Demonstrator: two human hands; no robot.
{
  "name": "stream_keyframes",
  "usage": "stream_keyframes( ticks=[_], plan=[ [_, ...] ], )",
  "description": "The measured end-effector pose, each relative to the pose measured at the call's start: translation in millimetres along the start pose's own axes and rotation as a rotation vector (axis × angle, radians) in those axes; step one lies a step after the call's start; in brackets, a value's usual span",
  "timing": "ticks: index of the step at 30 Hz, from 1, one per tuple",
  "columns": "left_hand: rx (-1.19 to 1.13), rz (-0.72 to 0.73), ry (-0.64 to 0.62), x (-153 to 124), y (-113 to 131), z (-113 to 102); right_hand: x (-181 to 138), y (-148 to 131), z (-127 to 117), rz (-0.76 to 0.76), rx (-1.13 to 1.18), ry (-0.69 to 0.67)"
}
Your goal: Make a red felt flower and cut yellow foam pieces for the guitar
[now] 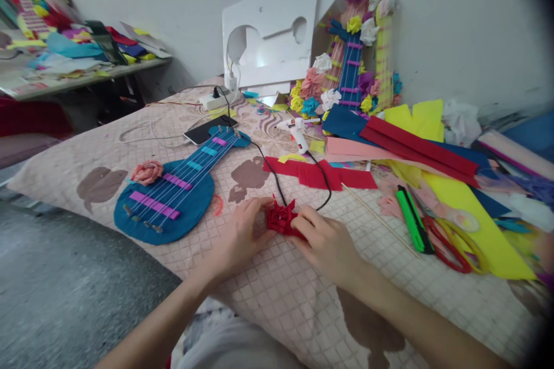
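A small red paper flower (280,218) with pointed, folded petals sits between my two hands, just above the tablecloth. The fingers of my left hand (246,223) pinch its left side. On its right edge, my right hand (321,236) grips the red paper with thumb and fingers; the fingertips partly cover it. Beyond the flower lie red paper strips (314,174). To the left rests a blue toy guitar (173,199) with strings, purple and light blue bars, and a pink paper flower (147,172) on its body.
A white glue gun (298,135) stands behind the strips, its black cord looping near my hands. To the right are a wooden stick (376,216), a green box cutter (414,220), scissors (448,248) and coloured paper (480,230). Flower-covered guitars (352,69) lean on the wall.
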State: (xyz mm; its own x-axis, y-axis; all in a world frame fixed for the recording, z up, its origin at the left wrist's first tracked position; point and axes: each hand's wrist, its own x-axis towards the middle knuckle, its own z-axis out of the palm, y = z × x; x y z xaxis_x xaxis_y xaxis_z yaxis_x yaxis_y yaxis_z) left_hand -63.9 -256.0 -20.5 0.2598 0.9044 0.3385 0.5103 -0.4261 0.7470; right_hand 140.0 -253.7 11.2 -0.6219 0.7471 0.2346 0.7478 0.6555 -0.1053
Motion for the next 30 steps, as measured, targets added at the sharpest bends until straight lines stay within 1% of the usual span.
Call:
stream_keyframes(
  ticks=[4, 7, 8, 10, 14, 16, 17, 18, 19, 22, 24, 26, 30],
  plan=[
    [0.005, 0.013, 0.014, 0.0, -2.0, 1.0, -0.2, 0.3, 5.8, -0.012, -0.025, 0.008],
    [0.007, 0.012, 0.016, -0.5, -2.8, 1.2, 0.2, -1.1, 5.2, 0.000, 0.051, 0.007],
    [0.006, 0.010, 0.016, -0.7, -2.7, 1.2, 0.7, -1.4, 3.6, 0.015, 0.122, 0.006],
    [0.003, 0.005, 0.015, -1.0, -2.2, 0.9, 2.6, -1.0, -0.9, 0.069, 0.338, 0.018],
    [0.003, -0.006, 0.003, -1.3, -0.4, -0.2, 6.9, 3.7, -8.5, 0.241, 0.918, 0.068],
    [0.005, -0.009, 0.000, -1.3, 0.3, -0.7, 7.3, 6.0, -9.0, 0.318, 1.130, 0.073],
    [0.005, -0.009, -0.001, -1.3, 0.5, -0.8, 6.9, 6.4, -8.7, 0.339, 1.155, 0.081],
    [0.005, -0.009, -0.001, -1.2, 0.6, -0.8, 6.1, 6.3, -8.1, 0.343, 1.116, 0.099],
    [0.005, -0.008, 0.001, -1.2, 0.6, -0.7, 5.1, 5.7, -7.4, 0.328, 1.030, 0.124],
    [0.009, -0.003, 0.010, -0.8, 0.6, -0.2, 2.0, 2.0, -5.9, 0.225, 0.755, 0.188],
    [0.013, -0.005, 0.014, -0.5, 0.6, 0.1, 1.2, 0.3, -5.3, 0.192, 0.732, 0.187],
    [0.011, -0.011, 0.014, -0.4, 0.5, 0.1, 1.8, 0.5, -4.7, 0.222, 0.867, 0.170],
    [0.008, -0.007, 0.016, -1.1, -1.0, 0.5, 5.0, 5.7, -6.3, 0.322, 1.439, 0.076]
  ],
)
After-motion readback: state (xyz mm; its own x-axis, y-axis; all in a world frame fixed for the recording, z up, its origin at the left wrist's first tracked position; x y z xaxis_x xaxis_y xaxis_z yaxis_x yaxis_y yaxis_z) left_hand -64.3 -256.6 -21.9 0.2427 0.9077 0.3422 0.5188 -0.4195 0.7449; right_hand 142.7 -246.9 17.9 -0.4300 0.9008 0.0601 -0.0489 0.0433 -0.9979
